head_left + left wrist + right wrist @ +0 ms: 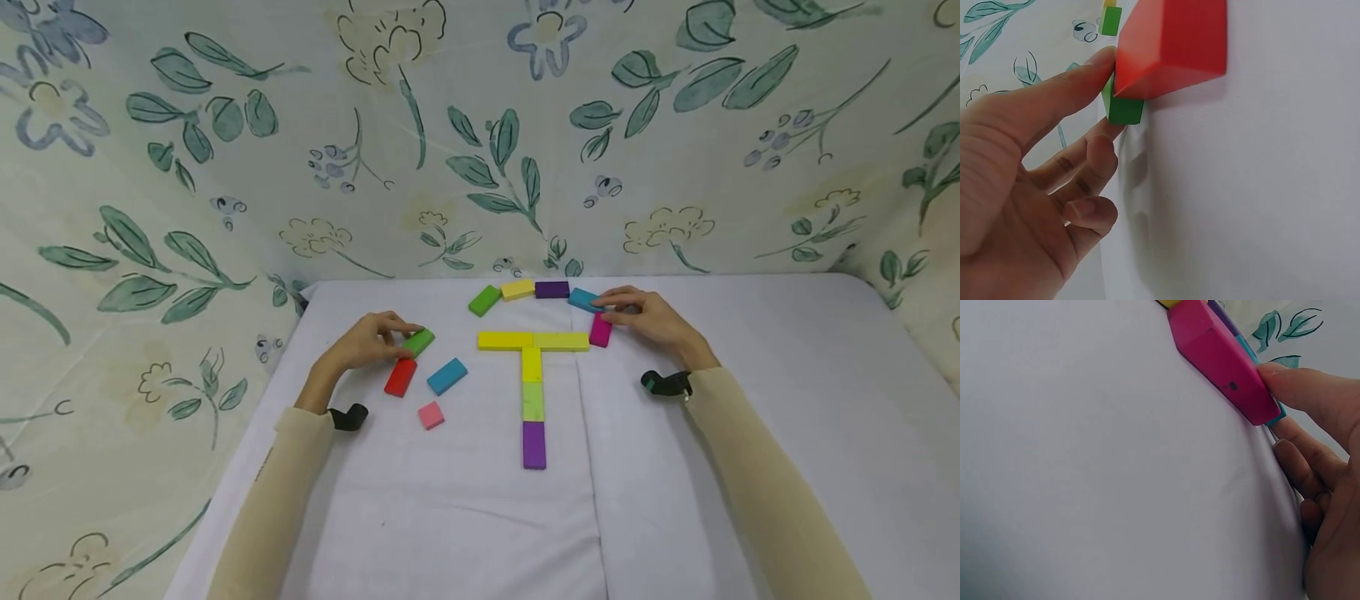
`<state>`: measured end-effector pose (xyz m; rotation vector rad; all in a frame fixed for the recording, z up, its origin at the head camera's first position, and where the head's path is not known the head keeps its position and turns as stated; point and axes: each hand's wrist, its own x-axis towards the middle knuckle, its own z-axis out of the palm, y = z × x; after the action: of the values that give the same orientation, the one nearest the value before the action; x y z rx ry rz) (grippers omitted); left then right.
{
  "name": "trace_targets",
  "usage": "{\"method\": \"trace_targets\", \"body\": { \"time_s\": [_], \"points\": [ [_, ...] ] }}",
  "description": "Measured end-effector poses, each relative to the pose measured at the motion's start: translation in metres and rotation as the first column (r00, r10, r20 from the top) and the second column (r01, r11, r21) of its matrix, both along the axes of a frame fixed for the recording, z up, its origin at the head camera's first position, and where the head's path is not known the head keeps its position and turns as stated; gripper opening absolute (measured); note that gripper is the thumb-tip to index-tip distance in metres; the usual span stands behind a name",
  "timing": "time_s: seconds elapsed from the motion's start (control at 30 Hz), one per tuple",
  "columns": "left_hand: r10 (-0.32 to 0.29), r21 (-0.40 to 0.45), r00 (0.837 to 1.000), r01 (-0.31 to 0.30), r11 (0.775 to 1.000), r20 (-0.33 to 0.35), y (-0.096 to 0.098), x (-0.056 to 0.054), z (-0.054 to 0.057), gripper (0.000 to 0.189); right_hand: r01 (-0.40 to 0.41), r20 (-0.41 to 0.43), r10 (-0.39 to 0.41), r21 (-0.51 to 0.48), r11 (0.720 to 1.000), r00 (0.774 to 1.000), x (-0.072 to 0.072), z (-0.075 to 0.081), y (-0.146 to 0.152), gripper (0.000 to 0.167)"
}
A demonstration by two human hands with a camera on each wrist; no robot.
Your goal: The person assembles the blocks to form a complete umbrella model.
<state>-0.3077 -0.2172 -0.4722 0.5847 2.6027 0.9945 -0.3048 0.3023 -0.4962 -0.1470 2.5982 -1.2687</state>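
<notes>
Left of centre in the frame, your left hand pinches a green block, red block right beside; over right of centre, your right hand pinches a blue block, magenta block alongside!

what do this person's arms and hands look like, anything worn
The arms wear long beige sleeves; the left sleeve has a thin dark marking, the right sleeve looks plain. A small black gadget shows at the left wrist, another at the right. The left hand and right hand are ungloved.
</notes>
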Motion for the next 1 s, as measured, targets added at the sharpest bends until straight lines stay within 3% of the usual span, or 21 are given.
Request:
{"method": "trace_targets", "body": {
  "time_s": [0.33,0.57,0.7,0.83,1.0],
  "points": [
    [0.0,-0.006,0.999,0.0,1.0,-0.045,0.008,-0.001,0.001,0.043,0.005,0.007,-0.005,-0.003,1.0,1.0,0.0,0.001,0.001,0.044],
    [0.026,-0.105,0.995,-0.036,0.994,-0.095,0.015,-0.002,0.005,0.04,0.006,0.015,-0.006,-0.007,1.0,1.0,0.001,0.003,0.002,0.044],
    [0.028,-0.119,0.994,-0.04,0.992,-0.106,0.017,-0.004,0.005,0.042,-0.001,0.008,0.001,-0.001,1.0,1.0,0.001,0.003,0.001,0.044],
    [0.002,-0.089,0.998,-0.008,0.996,-0.068,0.014,-0.007,0.004,0.047,-0.003,0.017,0.003,-0.008,1.0,1.0,0.001,0.003,0.001,0.044],
    [-0.039,-0.033,0.998,0.041,0.999,0.044,0.009,-0.011,0.003,0.057,0.008,0.034,-0.007,-0.019,1.0,0.999,0.001,0.005,-0.001,0.043]
  ]
}}
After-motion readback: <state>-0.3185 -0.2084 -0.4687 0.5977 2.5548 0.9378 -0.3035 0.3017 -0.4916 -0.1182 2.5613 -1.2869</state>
